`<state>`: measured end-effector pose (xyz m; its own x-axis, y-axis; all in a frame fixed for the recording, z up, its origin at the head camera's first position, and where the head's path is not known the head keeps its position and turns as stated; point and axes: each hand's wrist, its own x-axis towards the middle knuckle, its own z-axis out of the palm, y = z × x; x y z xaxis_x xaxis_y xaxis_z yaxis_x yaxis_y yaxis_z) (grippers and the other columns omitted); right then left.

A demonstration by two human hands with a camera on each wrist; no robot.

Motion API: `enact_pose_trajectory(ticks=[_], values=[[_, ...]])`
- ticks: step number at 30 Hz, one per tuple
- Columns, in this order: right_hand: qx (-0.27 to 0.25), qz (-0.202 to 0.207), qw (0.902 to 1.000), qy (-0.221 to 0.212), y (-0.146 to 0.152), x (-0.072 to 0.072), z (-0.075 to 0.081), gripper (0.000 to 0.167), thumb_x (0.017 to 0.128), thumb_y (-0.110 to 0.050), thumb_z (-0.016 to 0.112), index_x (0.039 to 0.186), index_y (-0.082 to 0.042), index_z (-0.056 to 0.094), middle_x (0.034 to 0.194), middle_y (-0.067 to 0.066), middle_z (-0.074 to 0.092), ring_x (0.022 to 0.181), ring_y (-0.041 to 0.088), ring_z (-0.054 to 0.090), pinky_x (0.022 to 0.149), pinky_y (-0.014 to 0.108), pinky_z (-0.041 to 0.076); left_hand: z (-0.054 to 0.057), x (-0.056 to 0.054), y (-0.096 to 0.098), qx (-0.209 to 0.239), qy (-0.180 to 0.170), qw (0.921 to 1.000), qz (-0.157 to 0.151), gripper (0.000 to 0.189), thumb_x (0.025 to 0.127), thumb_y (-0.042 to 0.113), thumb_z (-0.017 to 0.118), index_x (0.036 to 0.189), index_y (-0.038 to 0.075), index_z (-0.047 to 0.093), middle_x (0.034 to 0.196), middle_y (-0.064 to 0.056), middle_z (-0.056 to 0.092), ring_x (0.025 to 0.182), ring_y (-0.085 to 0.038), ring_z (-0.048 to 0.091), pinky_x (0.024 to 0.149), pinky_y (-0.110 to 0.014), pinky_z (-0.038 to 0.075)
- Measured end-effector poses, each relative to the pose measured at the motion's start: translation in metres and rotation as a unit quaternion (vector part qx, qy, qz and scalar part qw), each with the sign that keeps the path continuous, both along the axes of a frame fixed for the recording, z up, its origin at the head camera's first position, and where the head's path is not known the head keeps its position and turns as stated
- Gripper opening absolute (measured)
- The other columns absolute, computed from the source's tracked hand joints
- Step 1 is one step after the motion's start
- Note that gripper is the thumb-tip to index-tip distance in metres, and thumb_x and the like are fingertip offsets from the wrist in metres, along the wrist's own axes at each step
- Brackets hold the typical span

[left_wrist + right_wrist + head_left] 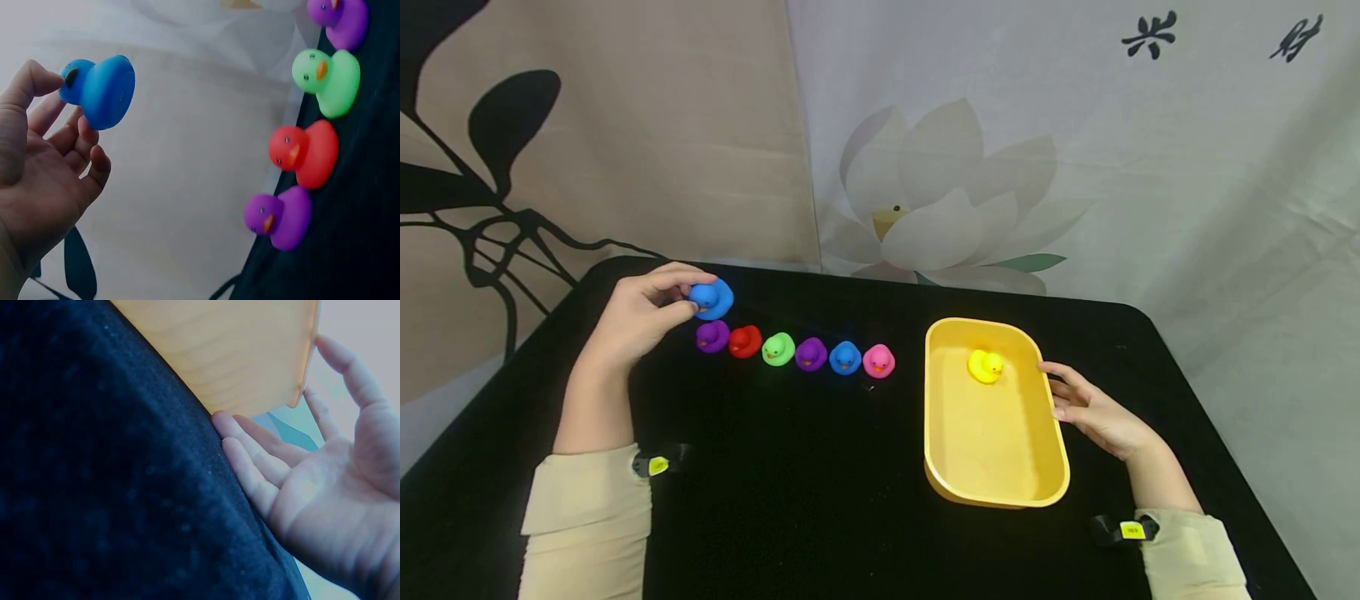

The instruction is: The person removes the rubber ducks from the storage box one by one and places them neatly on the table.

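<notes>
A blue rubber duck [712,299] is pinched between the thumb and fingers of my left hand [638,310], above the table at the far left. In the left wrist view the duck's flat base [122,94] faces away from the palm. Just below it in the head view begins a row of rubber ducks: purple [712,336], red [745,342], green [778,349], another purple [811,354], blue [845,357] and pink [878,361]. My right hand [1097,410] rests extended fingers against the right side of the yellow tray [985,442]. One yellow duck [985,367] sits inside.
A black cloth [775,500] covers the table. Behind it hangs a pale curtain [700,125] with a printed lotus and dark leaves. The tray stands right of the duck row, with a gap between its left wall and the pink duck.
</notes>
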<state>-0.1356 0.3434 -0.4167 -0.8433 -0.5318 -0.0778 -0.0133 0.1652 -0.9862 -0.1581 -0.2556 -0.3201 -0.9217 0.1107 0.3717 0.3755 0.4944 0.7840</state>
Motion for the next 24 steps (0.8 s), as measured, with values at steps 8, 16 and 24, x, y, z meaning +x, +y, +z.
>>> enact_pose_trajectory(ticks=[8,16,24], values=[[0.007,-0.003,1.0,-0.003,-0.001,0.0,0.001,0.06,0.097,-0.004,0.053,0.147,-0.013,0.022,0.137,0.013,0.046,0.111,0.027,0.057,0.094,0.034,0.045,-0.009,-0.003,-0.017,0.007,-0.029,0.999,0.033,0.027,0.095,0.011,0.057,0.12,0.002,0.064,0.116,0.005,0.056,0.1,-0.016,0.048,0.079,-0.029,0.039],[-0.001,0.002,1.0,-0.002,0.0,-0.001,0.001,0.059,0.097,-0.003,0.052,0.147,-0.012,0.023,0.137,0.013,0.046,0.111,0.027,0.057,0.094,0.034,0.045,-0.019,-0.006,-0.03,0.006,-0.064,0.9966,0.052,0.032,0.096,0.016,0.056,0.125,0.003,0.061,0.123,0.003,0.054,0.107,-0.015,0.046,0.084,-0.032,0.038],[0.001,-0.002,1.0,-0.004,0.0,0.0,0.001,0.059,0.096,-0.004,0.053,0.147,-0.012,0.023,0.137,0.013,0.045,0.112,0.026,0.056,0.094,0.033,0.045,-0.032,-0.011,-0.041,0.014,-0.088,0.9944,0.056,0.034,0.098,0.021,0.054,0.127,0.003,0.059,0.12,0.005,0.054,0.108,-0.012,0.045,0.086,-0.036,0.036]])
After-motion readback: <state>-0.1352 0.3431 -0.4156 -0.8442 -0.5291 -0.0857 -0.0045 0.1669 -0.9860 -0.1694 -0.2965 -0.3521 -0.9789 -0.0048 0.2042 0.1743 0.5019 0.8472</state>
